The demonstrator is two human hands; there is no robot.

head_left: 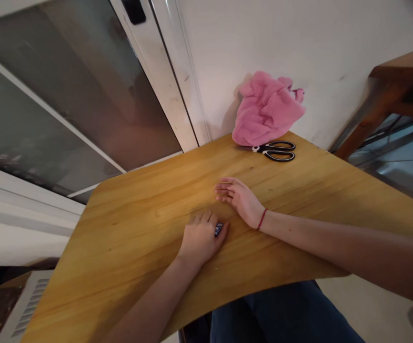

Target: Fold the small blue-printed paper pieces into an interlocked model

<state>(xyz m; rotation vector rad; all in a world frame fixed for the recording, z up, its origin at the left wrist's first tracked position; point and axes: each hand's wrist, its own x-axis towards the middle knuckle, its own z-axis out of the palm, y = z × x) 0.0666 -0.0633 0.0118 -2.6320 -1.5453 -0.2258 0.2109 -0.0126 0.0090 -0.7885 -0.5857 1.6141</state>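
On the wooden table, my left hand (199, 237) lies palm down, closed over a small dark blue-and-white item (218, 229). Only a bit of that item shows between thumb and forefinger, so its kind is hidden. Just beyond it and to the right, my right hand (241, 199) rests on its side with loosely curved, parted fingers and holds nothing. A red string bracelet (262, 219) circles the right wrist. Black-handled scissors (277, 151) lie farther back, their blades tucked under a bunched pink fluffy cloth (266, 109).
The wooden table (138, 238) backs onto a white wall (317, 38) and a sliding glass door (85, 85). Another brown wooden table (402, 76) stands at the right. A white vented box (31, 305) is at the lower left, below the table's edge.
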